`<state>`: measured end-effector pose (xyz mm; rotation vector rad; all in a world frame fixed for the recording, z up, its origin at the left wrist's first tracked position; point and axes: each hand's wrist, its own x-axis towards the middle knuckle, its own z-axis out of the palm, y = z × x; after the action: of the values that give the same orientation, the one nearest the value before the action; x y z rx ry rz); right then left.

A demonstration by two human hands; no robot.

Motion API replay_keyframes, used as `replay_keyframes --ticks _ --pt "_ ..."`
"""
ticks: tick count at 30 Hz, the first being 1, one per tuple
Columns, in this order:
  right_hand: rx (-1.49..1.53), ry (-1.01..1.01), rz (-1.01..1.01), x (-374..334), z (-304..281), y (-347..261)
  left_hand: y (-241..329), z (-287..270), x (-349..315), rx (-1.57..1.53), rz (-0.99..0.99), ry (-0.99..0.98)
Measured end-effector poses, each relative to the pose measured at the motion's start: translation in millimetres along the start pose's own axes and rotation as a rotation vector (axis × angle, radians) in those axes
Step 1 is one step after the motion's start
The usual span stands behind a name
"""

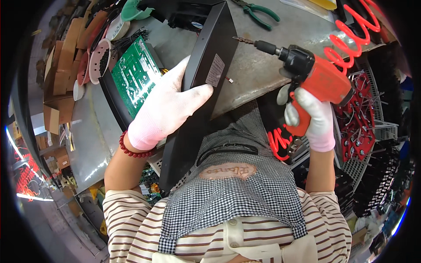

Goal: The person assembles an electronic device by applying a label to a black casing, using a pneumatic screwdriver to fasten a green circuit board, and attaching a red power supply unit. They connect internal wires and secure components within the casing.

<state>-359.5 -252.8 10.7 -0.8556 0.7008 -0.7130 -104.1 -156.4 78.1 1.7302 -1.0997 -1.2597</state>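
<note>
A black metal case (199, 74) stands tilted on its edge at the table's near side, with a printed white label on its face. My left hand (169, 98), in a white glove, grips the case's upper edge, thumb on the outer face beside the label. Behind it, a green circuit board (135, 72) is partly covered by that hand. My right hand (310, 111), also gloved, is wrapped round the handle of a red air screwdriver (322, 81). Its bit points left, just apart from the case's far end.
Green-handled pliers (261, 15) lie on the metal table (258, 65). Bowls of small parts, one a pink bowl (100, 59), stand at the far left. A red coiled hose (344, 44) hangs at the right, above baskets holding red parts (359, 118). Cardboard boxes (61, 87) line the left.
</note>
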Motion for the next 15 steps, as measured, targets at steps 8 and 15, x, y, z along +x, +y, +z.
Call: replay_keyframes --ticks 8,15 --pt "-0.087 -0.008 -0.063 21 12 -3 7 -1 0 0.059 -0.082 0.005" --pt "-0.157 -0.066 -0.002 27 9 -14 8 -2 3 0.243 -0.07 -0.024"
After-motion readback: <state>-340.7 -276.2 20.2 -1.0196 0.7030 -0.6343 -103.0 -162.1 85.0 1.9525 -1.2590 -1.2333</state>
